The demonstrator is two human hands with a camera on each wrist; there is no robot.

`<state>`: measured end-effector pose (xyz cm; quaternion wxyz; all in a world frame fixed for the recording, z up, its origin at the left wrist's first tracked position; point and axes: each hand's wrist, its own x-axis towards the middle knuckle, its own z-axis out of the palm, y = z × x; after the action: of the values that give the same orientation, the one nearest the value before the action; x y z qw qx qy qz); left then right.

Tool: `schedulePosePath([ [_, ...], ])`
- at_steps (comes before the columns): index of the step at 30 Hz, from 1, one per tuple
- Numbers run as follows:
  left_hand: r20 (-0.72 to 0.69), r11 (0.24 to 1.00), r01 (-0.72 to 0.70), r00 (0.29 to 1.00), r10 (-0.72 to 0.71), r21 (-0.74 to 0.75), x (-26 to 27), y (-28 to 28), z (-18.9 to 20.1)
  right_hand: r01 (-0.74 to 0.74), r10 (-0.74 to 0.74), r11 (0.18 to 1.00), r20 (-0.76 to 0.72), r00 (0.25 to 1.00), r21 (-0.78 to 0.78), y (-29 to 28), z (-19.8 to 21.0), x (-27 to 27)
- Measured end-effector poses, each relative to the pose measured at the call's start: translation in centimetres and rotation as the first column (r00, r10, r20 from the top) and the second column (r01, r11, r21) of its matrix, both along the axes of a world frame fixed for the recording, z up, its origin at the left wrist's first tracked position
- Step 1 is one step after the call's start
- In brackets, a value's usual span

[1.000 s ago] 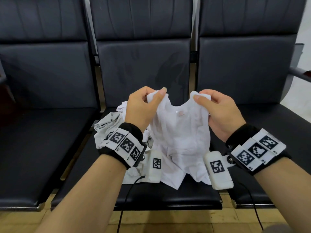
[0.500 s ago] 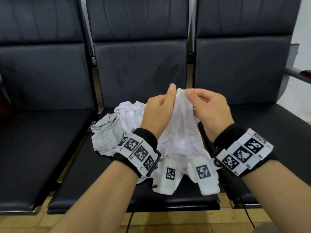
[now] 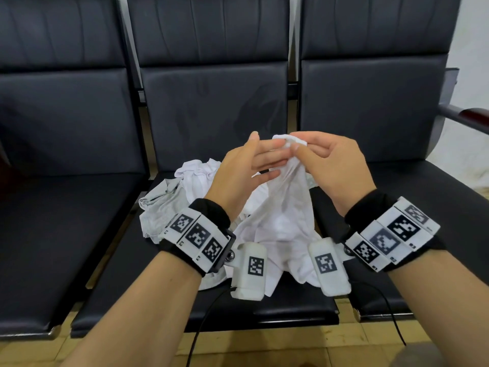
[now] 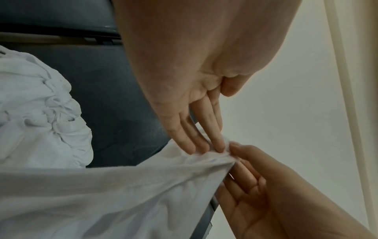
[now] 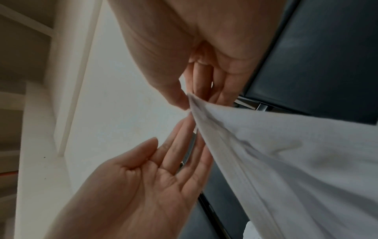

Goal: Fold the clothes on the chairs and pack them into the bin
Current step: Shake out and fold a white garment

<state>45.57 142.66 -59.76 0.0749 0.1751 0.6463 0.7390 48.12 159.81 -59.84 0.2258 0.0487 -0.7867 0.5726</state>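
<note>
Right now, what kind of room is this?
Probably a waiting room: a row of joined black padded leather chairs, a bare white wall and a tiled floor. White crumpled clothes lie on the middle seat.

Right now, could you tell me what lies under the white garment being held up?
Under the white garment lie crumpled white clothes on the middle chair seat. Its hanging cloth and both wrists cover whatever else lies directly beneath.
</note>
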Motion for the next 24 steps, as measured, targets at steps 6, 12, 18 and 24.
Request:
schedulePosePath([
  [6, -0.163, 0.967, -0.140, 0.981, 0.106, -0.215, -1.6, -0.9, -1.0, -0.066, 0.064, 0.991, -0.021, 0.998, -0.120, 0.3, 1.8, 0.4],
  [12, -0.085, 0.896, 0.172, 0.971, -0.225, -0.409, -1.4, -2.1, -2.4, -0.239, 0.233, 0.932, -0.055, 0.971, -0.273, -0.1, 5.0, 2.0],
  [18, -0.272, 0.936, -0.011, 0.958, -0.091, -0.352, -0.2, -2.7, 0.4, -0.250, 0.217, 0.903, -0.132, 0.967, -0.348, 1.1, 8.1, 3.0],
  [24, -0.514, 0.963, -0.196, 0.855, 0.075, -0.185, 2.0, -3.2, 4.4, -0.240, 0.180, 0.904, -0.194, 0.964, -0.354, 1.8, 12.6, 4.6],
])
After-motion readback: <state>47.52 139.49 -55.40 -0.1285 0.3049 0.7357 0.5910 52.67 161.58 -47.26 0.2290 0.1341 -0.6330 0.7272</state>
